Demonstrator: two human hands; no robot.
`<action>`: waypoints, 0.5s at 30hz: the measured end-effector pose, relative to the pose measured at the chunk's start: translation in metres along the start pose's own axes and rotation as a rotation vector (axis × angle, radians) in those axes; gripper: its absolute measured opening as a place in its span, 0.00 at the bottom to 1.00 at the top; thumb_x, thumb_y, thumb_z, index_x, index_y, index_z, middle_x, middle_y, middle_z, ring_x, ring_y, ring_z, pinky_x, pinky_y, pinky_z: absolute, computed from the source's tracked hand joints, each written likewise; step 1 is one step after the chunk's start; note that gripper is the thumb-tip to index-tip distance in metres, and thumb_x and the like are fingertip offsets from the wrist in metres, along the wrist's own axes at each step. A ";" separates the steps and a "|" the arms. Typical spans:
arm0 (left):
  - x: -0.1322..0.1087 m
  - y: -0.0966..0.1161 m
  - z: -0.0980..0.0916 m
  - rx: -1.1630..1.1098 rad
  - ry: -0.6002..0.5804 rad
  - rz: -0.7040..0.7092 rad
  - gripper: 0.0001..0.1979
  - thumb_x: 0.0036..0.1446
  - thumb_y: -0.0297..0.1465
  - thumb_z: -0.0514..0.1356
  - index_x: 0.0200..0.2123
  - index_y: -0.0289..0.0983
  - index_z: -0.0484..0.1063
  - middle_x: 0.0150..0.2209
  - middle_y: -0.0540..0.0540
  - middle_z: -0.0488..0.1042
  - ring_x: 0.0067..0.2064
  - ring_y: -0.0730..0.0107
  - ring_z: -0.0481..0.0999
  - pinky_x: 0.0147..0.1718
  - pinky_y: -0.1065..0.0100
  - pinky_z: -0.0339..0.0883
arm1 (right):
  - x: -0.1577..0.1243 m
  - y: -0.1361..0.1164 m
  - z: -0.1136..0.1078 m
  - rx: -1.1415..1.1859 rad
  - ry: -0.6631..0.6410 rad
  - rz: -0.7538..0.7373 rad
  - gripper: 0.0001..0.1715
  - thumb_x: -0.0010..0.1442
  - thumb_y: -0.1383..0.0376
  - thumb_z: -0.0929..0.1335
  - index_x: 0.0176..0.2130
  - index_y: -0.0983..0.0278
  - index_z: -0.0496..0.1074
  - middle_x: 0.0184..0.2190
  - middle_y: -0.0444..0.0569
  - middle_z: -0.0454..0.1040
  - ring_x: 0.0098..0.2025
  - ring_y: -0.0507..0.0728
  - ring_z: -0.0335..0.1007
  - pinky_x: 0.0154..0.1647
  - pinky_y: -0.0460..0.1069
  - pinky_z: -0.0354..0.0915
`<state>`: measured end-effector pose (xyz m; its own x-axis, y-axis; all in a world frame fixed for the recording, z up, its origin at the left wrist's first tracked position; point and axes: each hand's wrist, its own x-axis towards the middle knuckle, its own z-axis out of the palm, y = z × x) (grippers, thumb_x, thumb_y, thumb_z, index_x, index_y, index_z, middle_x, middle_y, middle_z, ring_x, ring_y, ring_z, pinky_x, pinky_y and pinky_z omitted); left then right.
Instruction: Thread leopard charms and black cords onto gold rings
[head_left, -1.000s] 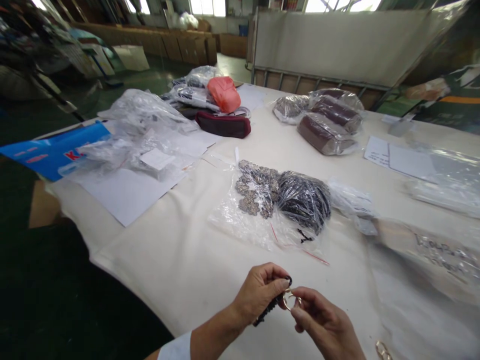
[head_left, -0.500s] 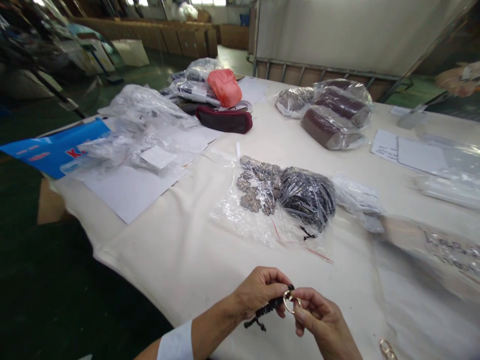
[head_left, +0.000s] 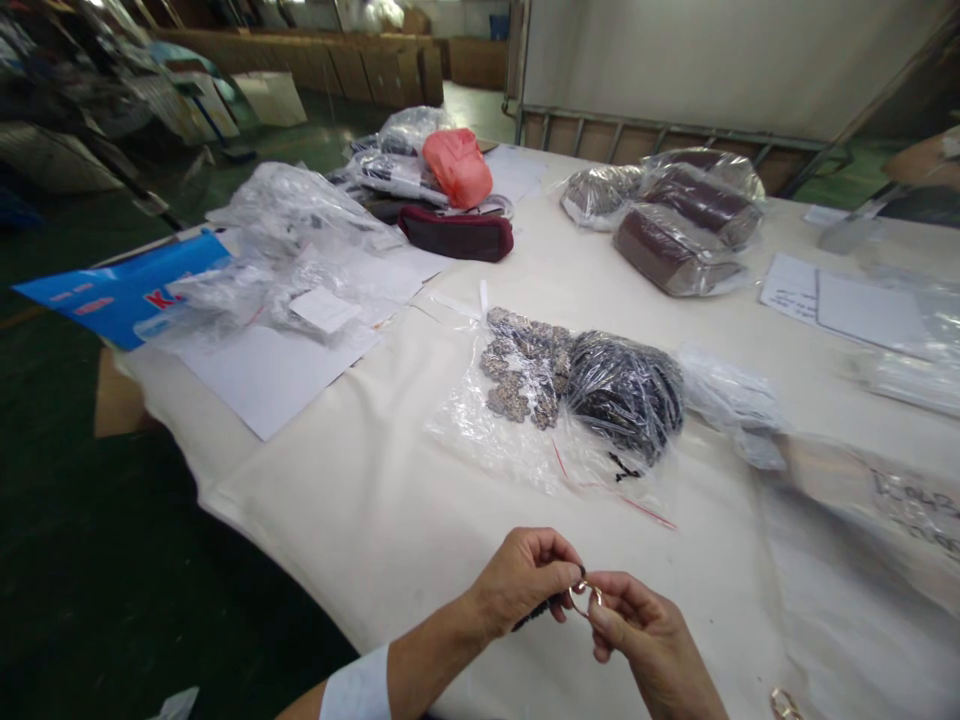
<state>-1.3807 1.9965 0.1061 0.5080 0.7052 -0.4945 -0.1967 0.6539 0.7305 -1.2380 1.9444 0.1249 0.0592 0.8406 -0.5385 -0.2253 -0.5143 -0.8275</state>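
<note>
Near the table's front edge, my left hand [head_left: 525, 582] pinches a black braided cord [head_left: 534, 614], most of it hidden under the fingers. A gold ring [head_left: 579, 600] sits between the two hands, touching the end of the cord. My right hand [head_left: 637, 625] holds that ring by its right side between thumb and fingers. Beyond the hands lies a clear plastic bag with patterned flower-shaped pieces [head_left: 510, 395] and a bundle of black cords [head_left: 626, 395]. More gold rings [head_left: 784, 703] rest at the bottom right.
Crumpled plastic bags [head_left: 300, 215] and a blue printed sheet [head_left: 112, 290] lie at the left. Behind are a red bundle [head_left: 457, 168], a maroon pouch [head_left: 454, 233] and wrapped brown items [head_left: 671, 250]. Papers [head_left: 870, 305] are at the right. Another person's arm [head_left: 922, 162] shows at the far right.
The view has shifted slightly, so the table items sit a little further right. Less of the black cord shows below my left hand. Both hands keep hold of their things.
</note>
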 end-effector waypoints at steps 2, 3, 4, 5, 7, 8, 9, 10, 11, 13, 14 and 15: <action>-0.001 -0.001 -0.003 0.099 -0.003 0.034 0.09 0.45 0.32 0.61 0.28 0.31 0.69 0.22 0.50 0.71 0.18 0.81 0.67 0.17 0.78 0.63 | -0.001 0.000 0.002 0.006 0.018 0.016 0.18 0.42 0.56 0.76 0.31 0.66 0.77 0.18 0.44 0.70 0.20 0.50 0.61 0.20 0.45 0.61; -0.001 -0.001 -0.005 0.142 -0.011 0.053 0.07 0.46 0.31 0.60 0.29 0.32 0.70 0.22 0.50 0.71 0.19 0.81 0.67 0.18 0.78 0.63 | -0.002 0.001 0.003 0.013 0.026 0.019 0.18 0.42 0.56 0.76 0.31 0.66 0.77 0.18 0.44 0.70 0.20 0.50 0.61 0.20 0.45 0.61; -0.002 -0.002 -0.007 0.175 -0.023 0.069 0.07 0.47 0.30 0.59 0.30 0.32 0.70 0.22 0.51 0.71 0.19 0.81 0.67 0.18 0.78 0.63 | -0.002 0.001 0.004 0.021 0.033 0.021 0.18 0.41 0.56 0.76 0.30 0.66 0.77 0.18 0.44 0.69 0.20 0.49 0.61 0.20 0.45 0.61; -0.003 -0.002 -0.009 0.198 -0.037 0.084 0.06 0.48 0.29 0.58 0.31 0.33 0.70 0.22 0.51 0.70 0.19 0.81 0.67 0.17 0.79 0.62 | -0.002 0.002 0.004 0.029 0.039 0.019 0.18 0.41 0.56 0.76 0.30 0.66 0.77 0.18 0.43 0.69 0.20 0.49 0.61 0.20 0.44 0.61; -0.007 -0.004 -0.013 0.223 -0.092 0.110 0.07 0.48 0.28 0.57 0.32 0.33 0.71 0.22 0.52 0.69 0.19 0.81 0.66 0.17 0.79 0.61 | -0.001 0.003 0.005 0.034 0.055 0.005 0.19 0.41 0.56 0.76 0.31 0.66 0.76 0.17 0.43 0.69 0.19 0.49 0.62 0.20 0.44 0.61; -0.009 -0.006 -0.014 0.232 -0.129 0.127 0.07 0.48 0.28 0.58 0.33 0.34 0.71 0.22 0.52 0.69 0.19 0.81 0.66 0.17 0.79 0.60 | -0.001 0.004 0.005 0.026 0.066 -0.003 0.19 0.41 0.55 0.76 0.31 0.65 0.76 0.17 0.42 0.69 0.19 0.49 0.62 0.20 0.45 0.61; -0.012 -0.009 -0.015 0.235 -0.161 0.146 0.09 0.47 0.27 0.59 0.35 0.34 0.72 0.23 0.52 0.69 0.19 0.82 0.65 0.18 0.79 0.60 | 0.000 0.006 0.004 0.006 0.079 -0.014 0.20 0.41 0.54 0.76 0.31 0.65 0.76 0.17 0.42 0.69 0.19 0.50 0.63 0.20 0.45 0.61; -0.014 -0.013 -0.016 0.236 -0.177 0.165 0.11 0.47 0.27 0.60 0.37 0.34 0.72 0.24 0.51 0.70 0.19 0.82 0.65 0.19 0.78 0.59 | 0.000 0.007 0.004 -0.031 0.094 -0.033 0.20 0.42 0.53 0.75 0.32 0.65 0.76 0.18 0.42 0.69 0.19 0.50 0.63 0.20 0.45 0.62; -0.017 -0.017 -0.016 0.235 -0.174 0.181 0.12 0.47 0.27 0.60 0.39 0.34 0.72 0.25 0.51 0.71 0.20 0.82 0.64 0.19 0.78 0.58 | 0.001 0.008 0.004 -0.088 0.114 -0.066 0.21 0.43 0.52 0.74 0.32 0.64 0.75 0.18 0.42 0.69 0.19 0.51 0.64 0.21 0.46 0.63; -0.021 -0.026 -0.016 0.224 -0.129 0.210 0.14 0.50 0.30 0.60 0.42 0.35 0.71 0.28 0.48 0.73 0.21 0.80 0.66 0.21 0.77 0.59 | 0.001 0.011 0.004 -0.270 0.200 -0.193 0.22 0.45 0.50 0.72 0.34 0.63 0.75 0.20 0.43 0.71 0.21 0.53 0.68 0.24 0.47 0.66; -0.022 -0.030 -0.017 0.217 -0.103 0.227 0.15 0.52 0.32 0.59 0.44 0.35 0.70 0.30 0.46 0.75 0.23 0.78 0.69 0.22 0.76 0.61 | 0.001 0.012 0.004 -0.394 0.268 -0.288 0.21 0.47 0.50 0.72 0.36 0.62 0.75 0.23 0.45 0.74 0.23 0.55 0.70 0.26 0.48 0.68; -0.022 -0.032 -0.021 0.219 -0.072 0.252 0.16 0.54 0.34 0.58 0.46 0.36 0.68 0.32 0.45 0.76 0.27 0.75 0.72 0.25 0.74 0.63 | 0.001 0.012 0.005 -0.526 0.337 -0.393 0.21 0.48 0.51 0.71 0.38 0.61 0.75 0.26 0.46 0.75 0.26 0.56 0.72 0.29 0.48 0.68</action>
<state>-1.4026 1.9657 0.0835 0.5262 0.8106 -0.2570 -0.1423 0.3819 0.9132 -1.2453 1.9398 0.1151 0.3544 0.9251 -0.1361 0.3648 -0.2708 -0.8908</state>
